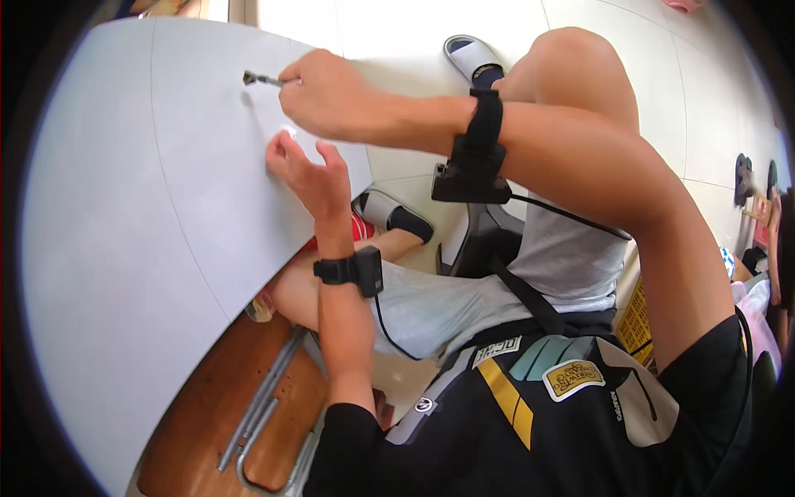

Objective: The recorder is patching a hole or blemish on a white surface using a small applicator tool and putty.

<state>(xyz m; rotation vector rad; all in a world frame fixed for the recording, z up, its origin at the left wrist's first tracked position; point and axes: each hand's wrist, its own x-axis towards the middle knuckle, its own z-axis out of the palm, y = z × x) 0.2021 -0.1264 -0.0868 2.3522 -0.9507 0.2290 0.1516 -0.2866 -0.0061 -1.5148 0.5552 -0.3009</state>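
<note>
My right hand [327, 95] is closed around the handle of a slim metal tool [263, 79]. The tool's wider, dark and shiny head points left, held above the white table [99, 190]; its exact kind is too small to make out. Just below, my left hand [310, 172] has its fingers curled, with a small white piece [289, 131], perhaps tissue, at the fingertips. The thumb stands somewhat apart from the fingers. Both hands are close together over the table's right edge, without touching the tool's head.
Black straps with small devices [472, 182] and cables sit on both wrists. My knees are right of the table edge, above pale floor tiles [397, 33]. A brown wooden panel with folded metal legs [257, 431] is below the table. A yellow crate [636, 323] stands at the right.
</note>
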